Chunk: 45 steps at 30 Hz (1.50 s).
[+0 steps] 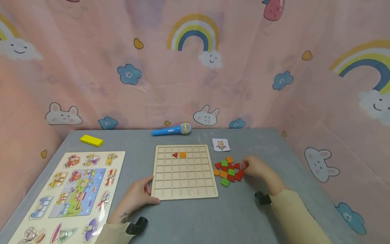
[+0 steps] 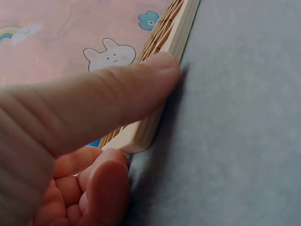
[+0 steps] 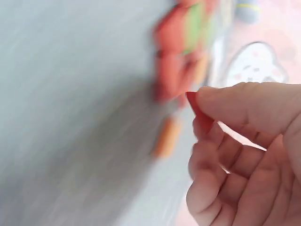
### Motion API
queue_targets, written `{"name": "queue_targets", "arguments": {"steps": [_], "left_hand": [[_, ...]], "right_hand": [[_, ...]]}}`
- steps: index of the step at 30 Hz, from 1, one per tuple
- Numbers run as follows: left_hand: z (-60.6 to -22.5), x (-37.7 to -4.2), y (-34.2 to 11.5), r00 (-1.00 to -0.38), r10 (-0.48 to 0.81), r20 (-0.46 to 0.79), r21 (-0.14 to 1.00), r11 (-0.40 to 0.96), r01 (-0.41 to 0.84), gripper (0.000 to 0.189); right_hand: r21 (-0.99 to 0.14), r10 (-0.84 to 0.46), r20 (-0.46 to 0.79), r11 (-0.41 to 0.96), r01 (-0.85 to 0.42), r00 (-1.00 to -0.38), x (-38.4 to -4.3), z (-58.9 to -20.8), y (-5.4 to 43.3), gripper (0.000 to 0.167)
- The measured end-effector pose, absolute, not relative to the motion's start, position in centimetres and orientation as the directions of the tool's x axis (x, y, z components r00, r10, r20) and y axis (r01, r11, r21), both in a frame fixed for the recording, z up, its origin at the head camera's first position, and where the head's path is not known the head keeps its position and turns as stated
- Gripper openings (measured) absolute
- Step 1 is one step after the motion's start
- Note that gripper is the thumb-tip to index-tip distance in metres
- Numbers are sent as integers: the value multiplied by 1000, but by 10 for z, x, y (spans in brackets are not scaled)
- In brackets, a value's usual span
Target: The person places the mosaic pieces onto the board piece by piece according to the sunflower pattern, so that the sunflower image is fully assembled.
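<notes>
A wooden grid board (image 1: pixel 184 176) lies flat on the table, bearing a red triangle tile (image 1: pixel 175 155) and an orange square tile (image 1: pixel 182 155) near its top. My left hand (image 1: pixel 139 193) grips the board's near left corner, thumb along the front edge and fingers at the left side. To the right of the board is a loose pile of red, green and orange tiles (image 1: pixel 231 172). At the pile's right side, my right hand (image 1: pixel 259 169) pinches a small red tile (image 3: pixel 201 115) between thumb and finger; its full outline is hidden by the fingers.
A small picture card (image 1: pixel 221 144) lies beyond the pile. Behind the board is a blue toy microphone (image 1: pixel 171 129). A vehicle picture puzzle (image 1: pixel 117 169) covers the table's left side, with a yellow block (image 1: pixel 91 140) beyond it. Patterned cloth (image 1: pixel 195 84) hangs behind the table.
</notes>
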State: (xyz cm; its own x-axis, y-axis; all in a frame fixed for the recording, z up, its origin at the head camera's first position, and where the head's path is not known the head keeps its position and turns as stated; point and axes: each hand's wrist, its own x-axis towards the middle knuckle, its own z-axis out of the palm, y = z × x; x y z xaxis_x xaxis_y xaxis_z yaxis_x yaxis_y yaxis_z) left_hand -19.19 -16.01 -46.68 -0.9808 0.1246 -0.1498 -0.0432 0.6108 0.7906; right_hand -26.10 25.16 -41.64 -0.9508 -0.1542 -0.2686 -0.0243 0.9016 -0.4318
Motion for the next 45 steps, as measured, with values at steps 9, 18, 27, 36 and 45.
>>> {"name": "queue_targets", "arguments": {"steps": [9,18,27,36,45], "left_hand": [[-469,-193,-160,-980,129,-149,800,598,-43,94],[-471,-193,-160,-980,126,-152,795,605,-46,96],[-472,-193,-159,-984,118,-132,784,619,-31,95],[-472,-192,-162,-984,108,-142,783,621,-45,96],[-474,-195,-163,-985,120,-126,781,624,-24,100]], "right_hand": [[-740,-64,-243,658,142,-968,-286,-411,177,15],[-874,-43,-306,410,262,-951,-320,-428,98,12],[-779,9,-312,571,261,-950,-335,-444,81,5],[-679,-17,-244,717,159,-970,-338,-451,72,8],[-776,-31,-226,610,161,-974,-328,-424,104,24]]}}
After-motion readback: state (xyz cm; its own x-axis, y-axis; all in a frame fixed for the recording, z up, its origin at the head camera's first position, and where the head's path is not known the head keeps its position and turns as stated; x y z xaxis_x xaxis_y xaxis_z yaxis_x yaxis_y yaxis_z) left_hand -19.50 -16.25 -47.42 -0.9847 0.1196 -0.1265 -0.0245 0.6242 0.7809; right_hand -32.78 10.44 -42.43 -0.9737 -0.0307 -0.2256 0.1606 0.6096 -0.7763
